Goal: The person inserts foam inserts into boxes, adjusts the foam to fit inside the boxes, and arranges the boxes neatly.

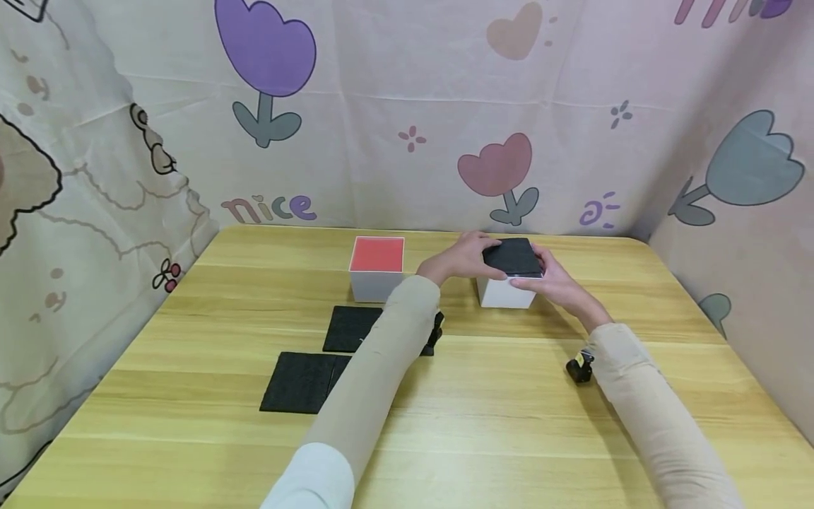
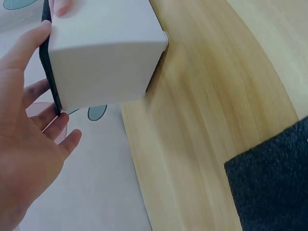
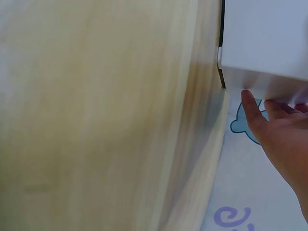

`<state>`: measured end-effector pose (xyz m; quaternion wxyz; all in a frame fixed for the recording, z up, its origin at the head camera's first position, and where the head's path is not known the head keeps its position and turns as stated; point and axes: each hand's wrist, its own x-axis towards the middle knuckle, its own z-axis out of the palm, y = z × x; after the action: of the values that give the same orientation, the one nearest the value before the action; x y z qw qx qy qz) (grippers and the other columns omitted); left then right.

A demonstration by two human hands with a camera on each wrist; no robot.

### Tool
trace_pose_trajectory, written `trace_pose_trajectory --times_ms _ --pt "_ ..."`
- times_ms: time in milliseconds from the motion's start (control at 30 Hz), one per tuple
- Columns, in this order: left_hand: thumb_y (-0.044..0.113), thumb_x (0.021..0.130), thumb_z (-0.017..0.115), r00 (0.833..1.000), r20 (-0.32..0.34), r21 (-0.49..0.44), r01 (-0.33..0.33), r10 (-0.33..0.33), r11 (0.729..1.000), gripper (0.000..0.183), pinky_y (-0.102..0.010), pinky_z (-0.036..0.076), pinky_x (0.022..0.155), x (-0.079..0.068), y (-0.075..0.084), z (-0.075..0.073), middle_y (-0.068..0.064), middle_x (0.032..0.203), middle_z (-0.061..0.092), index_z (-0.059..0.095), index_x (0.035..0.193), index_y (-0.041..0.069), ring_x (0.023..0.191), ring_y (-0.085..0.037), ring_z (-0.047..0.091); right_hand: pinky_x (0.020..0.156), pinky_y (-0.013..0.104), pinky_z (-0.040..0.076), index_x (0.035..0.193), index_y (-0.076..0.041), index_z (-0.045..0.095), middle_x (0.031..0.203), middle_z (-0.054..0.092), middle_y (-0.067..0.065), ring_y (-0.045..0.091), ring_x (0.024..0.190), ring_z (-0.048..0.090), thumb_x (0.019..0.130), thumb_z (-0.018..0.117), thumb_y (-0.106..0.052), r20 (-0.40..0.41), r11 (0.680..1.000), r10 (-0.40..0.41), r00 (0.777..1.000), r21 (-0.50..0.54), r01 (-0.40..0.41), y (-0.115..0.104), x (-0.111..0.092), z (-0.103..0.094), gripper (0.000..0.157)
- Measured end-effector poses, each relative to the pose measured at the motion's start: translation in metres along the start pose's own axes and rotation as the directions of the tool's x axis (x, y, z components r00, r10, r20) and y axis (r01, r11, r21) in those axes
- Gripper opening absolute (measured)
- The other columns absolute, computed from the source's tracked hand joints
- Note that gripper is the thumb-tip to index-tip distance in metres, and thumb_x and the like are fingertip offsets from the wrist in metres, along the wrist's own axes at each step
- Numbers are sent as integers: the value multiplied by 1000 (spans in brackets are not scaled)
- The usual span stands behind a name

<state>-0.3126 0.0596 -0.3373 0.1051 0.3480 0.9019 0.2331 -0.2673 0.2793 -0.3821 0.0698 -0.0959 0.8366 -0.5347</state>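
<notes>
Felt square (image 1: 514, 256), black, lies atop the white box (image 1: 506, 294), its edges gripped by the left hand (image 1: 466, 256). The right hand (image 1: 562, 286) clasps the box near its top.

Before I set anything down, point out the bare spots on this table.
Bare table: left of the black squares; in the foreground, between left sleeve and right sleeve; right of the right sleeve. Crowded: the white box, with left hand and right hand at the black piece on top, and where the black squares lie, before the red-topped box.
</notes>
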Motion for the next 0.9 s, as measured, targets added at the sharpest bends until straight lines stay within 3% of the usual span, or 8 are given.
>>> trace_pose_trajectory --times_ms 233,400,633,733,900 --pt "42 85 70 1000 19 2 12 -12 1000 76 -35 22 112 4 -1 4 -9 155 28 39 149 13 141 -26 20 111 51 22 153 -1 1 153 17 28 38 138 22 88 69 -16 12 1000 16 1000 -1 -16 0 2 1 95" --pt "45 87 68 999 45 -14 7 -7 1000 77 -37 20 113 4 -4 5 -7 158 23 36 150 15 142 -26 18 112 52 19 152 2 -2 154 11 30 40 140 17 89 68 -14 19 1000 28 999 -8 -28 -6 -2 -1 96" --pt "47 99 47 996 94 -66 10 -4 998 66 -46 15 114 1 -10 11 -3 162 7 24 155 19 144 -33 9 112 53 19 150 8 -3 151 12 35 44 139 18 88 66 -11 34 999 35 999 -10 -35 -32 -14 4 94" --pt "47 101 43 997 77 -92 22 -15 996 64 -45 14 115 -1 -10 16 -1 162 3 22 155 20 145 -32 7 112 53 19 150 8 -3 151 13 34 43 138 19 88 66 -10 38 999 38 999 3 -38 -30 -14 3 95" --pt "48 102 35 998 37 -39 57 -56 998 62 -44 20 113 0 -9 26 2 162 0 19 156 22 144 -28 10 111 53 21 150 8 0 150 17 34 42 137 22 88 67 -8 33 999 30 999 21 -30 -29 -13 4 93"
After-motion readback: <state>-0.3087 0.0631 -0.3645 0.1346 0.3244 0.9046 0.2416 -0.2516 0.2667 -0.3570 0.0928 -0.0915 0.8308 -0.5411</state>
